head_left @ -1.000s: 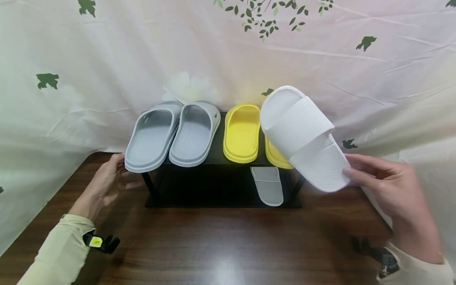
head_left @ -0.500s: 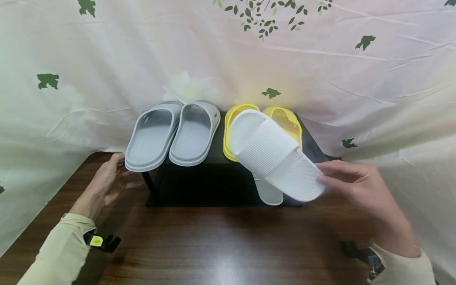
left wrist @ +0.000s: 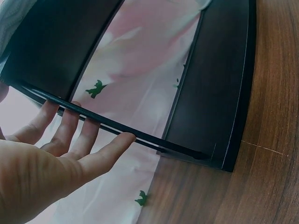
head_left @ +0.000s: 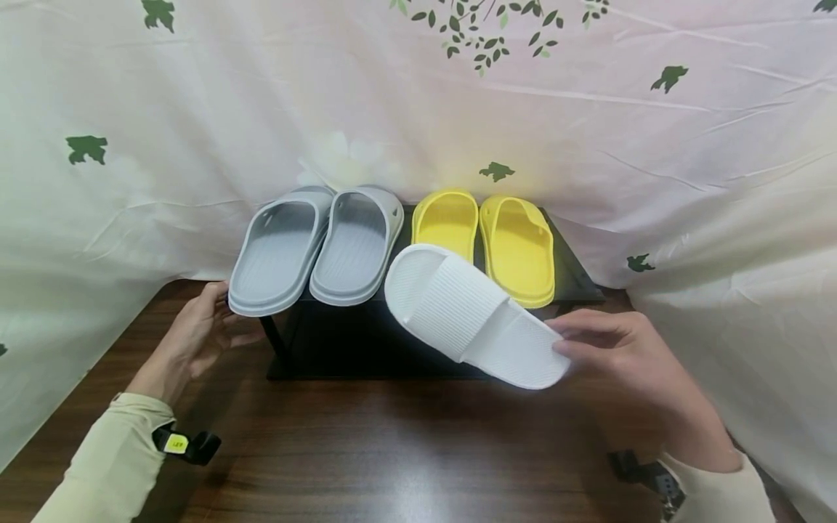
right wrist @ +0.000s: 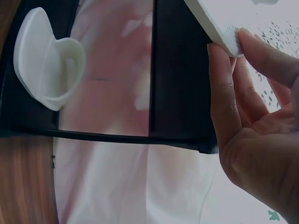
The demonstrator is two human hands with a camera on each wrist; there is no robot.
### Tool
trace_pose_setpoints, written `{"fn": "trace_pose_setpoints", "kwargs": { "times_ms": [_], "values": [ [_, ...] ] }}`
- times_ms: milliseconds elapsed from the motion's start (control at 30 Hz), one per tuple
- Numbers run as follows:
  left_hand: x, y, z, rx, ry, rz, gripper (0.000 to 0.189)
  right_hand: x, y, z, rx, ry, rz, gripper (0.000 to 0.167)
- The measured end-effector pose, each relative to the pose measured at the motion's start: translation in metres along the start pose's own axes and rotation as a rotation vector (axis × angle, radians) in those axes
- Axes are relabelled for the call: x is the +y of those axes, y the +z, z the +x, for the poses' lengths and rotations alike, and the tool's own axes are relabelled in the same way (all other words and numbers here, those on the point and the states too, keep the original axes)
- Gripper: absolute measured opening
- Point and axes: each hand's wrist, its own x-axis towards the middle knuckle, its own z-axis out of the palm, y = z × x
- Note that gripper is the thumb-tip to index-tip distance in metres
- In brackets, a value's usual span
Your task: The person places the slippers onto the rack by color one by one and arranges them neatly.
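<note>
My right hand [head_left: 615, 345] pinches the heel end of a white slide sandal [head_left: 471, 312]. The sandal hangs tilted in front of the black shoe rack [head_left: 575, 280], its toe pointing left and overlapping the lower tier in the head view. Its matching slide [right wrist: 32, 56] sits on the lower shelf in the right wrist view; the held one hides it from the head camera. At the rack's left end, my left hand [head_left: 196, 330] touches the side frame [left wrist: 112, 125] with fairly straight fingers, some tips behind the bar.
Two grey clogs [head_left: 277, 254] stand side by side on the left of the upper shelf, and two yellow clogs [head_left: 521, 254] on its right. The rack stands on a dark wooden tabletop [head_left: 366, 450], against a patterned cloth backdrop [head_left: 261, 109].
My right hand has brought the white slide leftward and lower, from over the right yellow clog to the front of the rack. My left hand has stayed at the rack's end.
</note>
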Motion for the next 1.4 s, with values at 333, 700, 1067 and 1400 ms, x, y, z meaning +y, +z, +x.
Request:
{"fn": "trace_pose_setpoints", "kwargs": {
  "times_ms": [333,700,1067,1400],
  "values": [
    [0.0,0.0,0.0,0.011,-0.013,-0.007,0.029,0.009,0.015,0.003,-0.074,0.014,0.037,0.028],
    [0.0,0.0,0.001,0.001,-0.007,-0.02,0.03,0.023,0.03,0.005,-0.177,0.09,0.177,0.022],
    [-0.001,0.0,0.001,0.003,-0.008,-0.014,0.03,0.036,0.042,0.007,-0.257,0.117,0.245,0.021],
    [-0.001,0.0,0.001,-0.001,-0.001,-0.027,0.031,0.04,0.047,0.011,-0.257,0.214,0.154,0.024]
  ]
}}
